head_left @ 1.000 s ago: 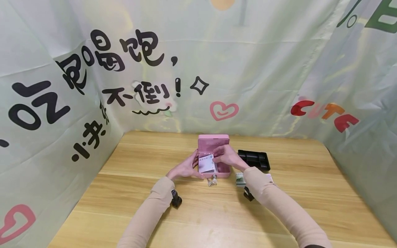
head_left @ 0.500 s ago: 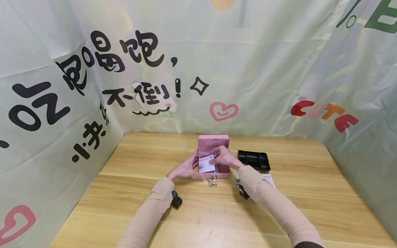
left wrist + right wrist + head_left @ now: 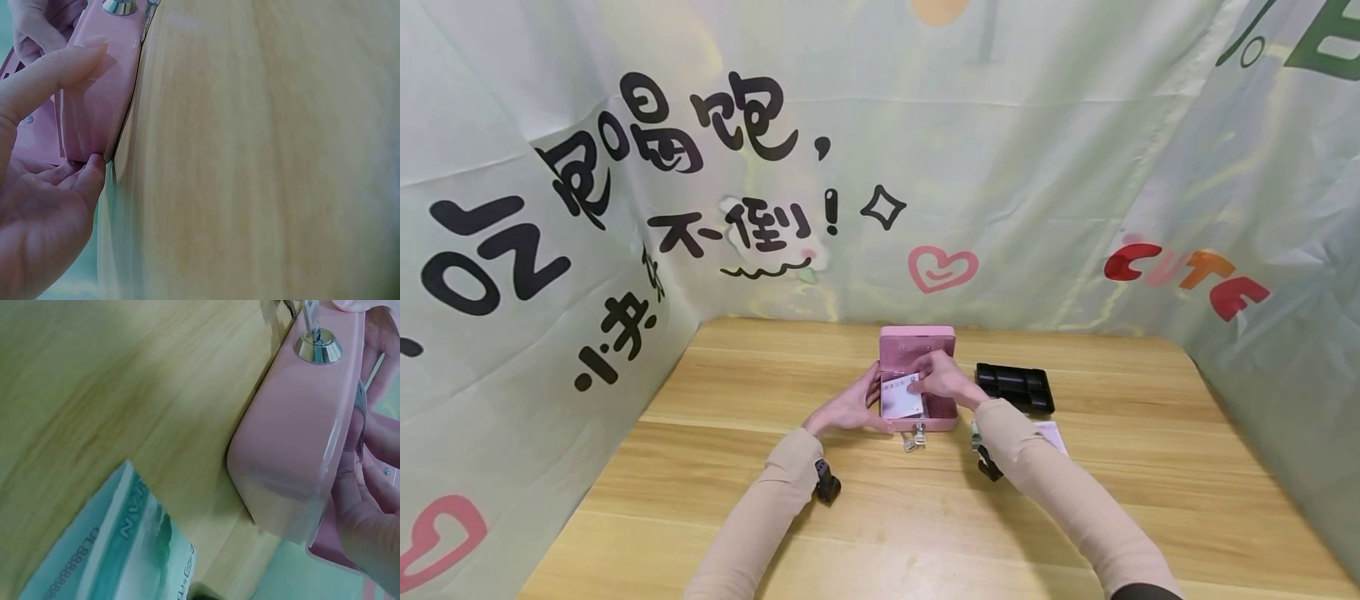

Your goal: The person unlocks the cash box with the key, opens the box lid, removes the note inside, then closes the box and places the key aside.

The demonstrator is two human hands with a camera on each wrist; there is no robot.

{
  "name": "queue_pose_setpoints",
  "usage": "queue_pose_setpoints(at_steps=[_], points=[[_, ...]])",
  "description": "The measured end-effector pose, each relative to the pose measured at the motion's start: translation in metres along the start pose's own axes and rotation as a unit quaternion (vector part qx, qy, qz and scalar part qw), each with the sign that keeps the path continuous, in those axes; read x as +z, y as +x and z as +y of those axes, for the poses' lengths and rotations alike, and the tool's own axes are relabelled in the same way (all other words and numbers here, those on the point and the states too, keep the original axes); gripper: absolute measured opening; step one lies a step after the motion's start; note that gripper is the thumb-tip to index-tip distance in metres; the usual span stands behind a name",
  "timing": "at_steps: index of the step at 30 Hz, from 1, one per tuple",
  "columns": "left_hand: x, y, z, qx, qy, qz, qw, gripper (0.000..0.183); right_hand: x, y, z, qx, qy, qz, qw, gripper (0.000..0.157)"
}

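A pink metal cash box [image 3: 942,424] stands on the table with its lid raised. My left hand [image 3: 848,408] holds its left side, thumb against the front wall and fingers at the side and lower corner. Inside, toward the left, lies a stack of pale purple banknotes [image 3: 901,398]. My right hand [image 3: 946,379] reaches into the box and pinches the right edge of these notes; its fingers are partly hidden by the front wall in the right wrist view. A key sits in the silver lock [image 3: 319,347], and keys [image 3: 910,442] hang at the box's front.
A black compartment tray [image 3: 1013,387] lies right of the box. Green banknotes [image 3: 144,550] and a pale purple note [image 3: 1051,435] lie partly under my right forearm. A printed cloth [image 3: 1037,167] hangs behind and at both sides of the wooden table [image 3: 895,533].
My right hand has shifted slightly left and down inside the box, its thumb now over the notes. The forearm moved slightly too. My left hand and the box stayed put.
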State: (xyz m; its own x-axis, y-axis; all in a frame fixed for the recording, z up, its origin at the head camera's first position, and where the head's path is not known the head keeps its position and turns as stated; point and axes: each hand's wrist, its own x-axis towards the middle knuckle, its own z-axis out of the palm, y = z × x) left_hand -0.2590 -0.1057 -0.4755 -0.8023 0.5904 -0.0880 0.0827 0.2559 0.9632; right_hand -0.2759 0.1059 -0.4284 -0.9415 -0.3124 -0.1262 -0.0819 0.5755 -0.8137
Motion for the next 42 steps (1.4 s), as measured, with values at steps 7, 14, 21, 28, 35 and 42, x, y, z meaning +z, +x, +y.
queue_pose_setpoints(at_steps=[7, 14, 21, 28, 35, 42], points=[[-0.001, 0.001, -0.001, 0.002, 0.002, 0.002, 1.0000, 0.129, -0.007, -0.007, -0.002, -0.004, 0.042, 0.001, 0.999, 0.034], [-0.001, 0.002, -0.001, 0.005, 0.008, -0.002, 1.0000, 0.130, -0.015, -0.013, -0.002, -0.001, 0.087, 0.001, 0.996, 0.035], [-0.001, 0.001, 0.000, -0.001, 0.003, -0.001, 1.0000, 0.131, -0.024, -0.025, -0.005, -0.007, 0.097, 0.011, 0.995, 0.034], [-0.001, 0.001, 0.000, -0.006, -0.002, -0.005, 1.0000, 0.130, -0.036, -0.036, -0.005, -0.011, 0.093, 0.019, 0.995, 0.035], [-0.002, 0.000, 0.000, -0.015, -0.004, -0.005, 0.9999, 0.130, -0.049, -0.050, 0.002, -0.025, 0.124, 0.005, 0.992, 0.039], [-0.002, 0.001, -0.002, -0.015, -0.008, -0.007, 0.9998, 0.130, -0.063, -0.064, 0.006, -0.045, 0.133, 0.010, 0.990, 0.041]])
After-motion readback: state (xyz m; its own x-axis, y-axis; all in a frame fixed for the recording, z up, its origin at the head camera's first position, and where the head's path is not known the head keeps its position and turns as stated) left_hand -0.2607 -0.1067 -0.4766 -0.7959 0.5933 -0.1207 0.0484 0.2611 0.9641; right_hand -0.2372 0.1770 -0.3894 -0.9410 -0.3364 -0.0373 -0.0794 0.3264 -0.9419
